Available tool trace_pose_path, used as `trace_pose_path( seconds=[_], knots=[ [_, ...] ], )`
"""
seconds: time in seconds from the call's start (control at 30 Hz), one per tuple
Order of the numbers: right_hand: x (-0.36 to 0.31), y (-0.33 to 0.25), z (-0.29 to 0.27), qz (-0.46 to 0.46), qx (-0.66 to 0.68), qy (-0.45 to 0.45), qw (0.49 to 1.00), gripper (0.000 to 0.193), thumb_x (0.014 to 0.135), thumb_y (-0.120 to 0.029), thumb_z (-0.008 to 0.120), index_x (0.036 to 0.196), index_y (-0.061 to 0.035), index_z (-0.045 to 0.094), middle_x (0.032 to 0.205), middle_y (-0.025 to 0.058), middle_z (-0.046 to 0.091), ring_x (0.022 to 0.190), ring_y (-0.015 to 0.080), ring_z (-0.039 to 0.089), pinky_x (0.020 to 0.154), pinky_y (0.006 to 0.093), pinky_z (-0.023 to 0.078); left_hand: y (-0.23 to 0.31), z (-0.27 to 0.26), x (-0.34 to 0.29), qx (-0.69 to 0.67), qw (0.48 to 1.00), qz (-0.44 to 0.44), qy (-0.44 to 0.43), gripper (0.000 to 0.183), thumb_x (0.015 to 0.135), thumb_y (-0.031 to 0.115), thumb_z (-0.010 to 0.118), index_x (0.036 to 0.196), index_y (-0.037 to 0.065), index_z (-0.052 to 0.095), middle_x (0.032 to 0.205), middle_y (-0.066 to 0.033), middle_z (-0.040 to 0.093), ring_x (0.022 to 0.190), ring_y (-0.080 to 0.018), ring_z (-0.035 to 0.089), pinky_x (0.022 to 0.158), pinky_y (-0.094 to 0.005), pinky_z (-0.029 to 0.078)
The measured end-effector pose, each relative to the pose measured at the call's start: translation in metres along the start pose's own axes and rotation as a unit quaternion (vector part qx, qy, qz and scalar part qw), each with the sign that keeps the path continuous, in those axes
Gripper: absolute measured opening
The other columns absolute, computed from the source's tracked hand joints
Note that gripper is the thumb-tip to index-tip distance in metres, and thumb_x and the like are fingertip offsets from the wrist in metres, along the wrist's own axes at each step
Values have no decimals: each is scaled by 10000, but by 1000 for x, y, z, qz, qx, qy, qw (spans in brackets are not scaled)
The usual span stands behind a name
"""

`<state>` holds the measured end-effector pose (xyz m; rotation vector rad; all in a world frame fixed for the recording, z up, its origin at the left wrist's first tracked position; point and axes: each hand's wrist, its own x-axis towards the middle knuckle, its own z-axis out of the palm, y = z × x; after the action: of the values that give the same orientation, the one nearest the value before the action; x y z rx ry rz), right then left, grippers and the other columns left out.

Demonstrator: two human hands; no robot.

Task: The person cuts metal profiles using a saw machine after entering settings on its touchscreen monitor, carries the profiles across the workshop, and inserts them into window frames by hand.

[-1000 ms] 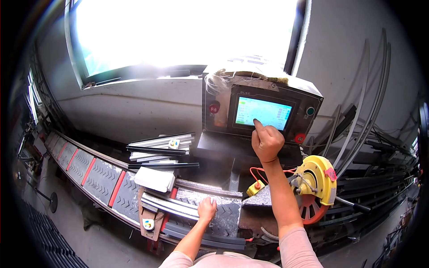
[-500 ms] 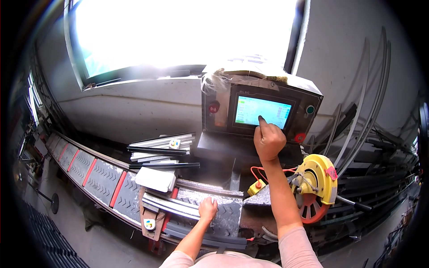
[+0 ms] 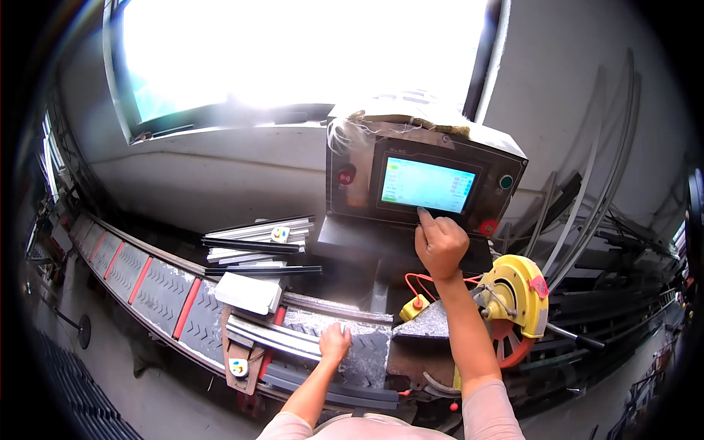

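My left hand [image 3: 336, 342] is closed at the right end of silver metal profiles [image 3: 282, 343] lying along the conveyor bed. Its fingers curl round that end, partly hiding it. Raised in front of the control panel [image 3: 359, 147] is my right hand [image 3: 442, 242], index finger stretched out and the other fingers curled in, with nothing held. That fingertip is at the lower edge of the lit touchscreen [image 3: 427, 185]; whether it touches cannot be told. Red buttons [image 3: 346, 174] and a green button [image 3: 505, 182] flank the screen.
A yellow-guarded circular saw [image 3: 519, 293] stands right of my right forearm. Behind the bed lies a stack of black and silver profiles [image 3: 257, 242], beside a white block [image 3: 248, 293]. Dark profiles [image 3: 330, 387] lie along the near edge. A tape measure [image 3: 238, 367] rests on a plate.
My right fingertip has moved down from the middle of the touchscreen to its lower edge. My left hand stays at the profile end. The whole view has shifted slightly.
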<state>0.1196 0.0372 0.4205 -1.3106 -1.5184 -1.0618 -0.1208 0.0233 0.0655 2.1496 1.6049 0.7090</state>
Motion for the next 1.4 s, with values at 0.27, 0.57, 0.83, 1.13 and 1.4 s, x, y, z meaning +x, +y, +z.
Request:
trace_pose_path(
  seconds=[0.27,0.57,0.83,1.13,1.4],
  knots=[
    [-1,6,7,16,-25,-13,999,209,695,-39,673,893,-54,737,574,64,516,517,242,539,479,342,448,3,0,-1,1,1000,16,15,299,838,314,684,874,34,585,858,-193,637,850,-410,619,749,-530,492],
    [2,-2,-3,-48,36,-8,998,178,677,1,668,845,-32,716,552,72,484,481,230,518,449,340,421,2,1,0,-3,1000,-10,-9,298,832,316,688,875,35,601,883,-193,647,880,-405,622,773,-519,497],
    [24,-5,13,-78,78,6,994,172,677,3,667,839,-47,694,555,68,480,488,233,520,448,338,419,4,-2,0,8,1000,-3,-8,316,817,322,698,878,28,601,890,-189,645,877,-400,624,771,-513,497],
    [16,1,15,-9,70,56,996,187,698,21,652,859,-53,712,563,90,503,490,244,525,450,341,413,5,-4,-1,10,1000,1,-4,319,812,309,711,902,31,585,909,-185,642,899,-396,615,783,-514,492],
    [13,3,15,-2,76,59,995,187,700,24,654,860,-48,720,563,93,507,489,242,527,451,337,413,9,-7,-2,0,1000,0,-13,319,808,301,708,916,26,587,915,-194,642,903,-404,614,783,-513,490]
  ],
)
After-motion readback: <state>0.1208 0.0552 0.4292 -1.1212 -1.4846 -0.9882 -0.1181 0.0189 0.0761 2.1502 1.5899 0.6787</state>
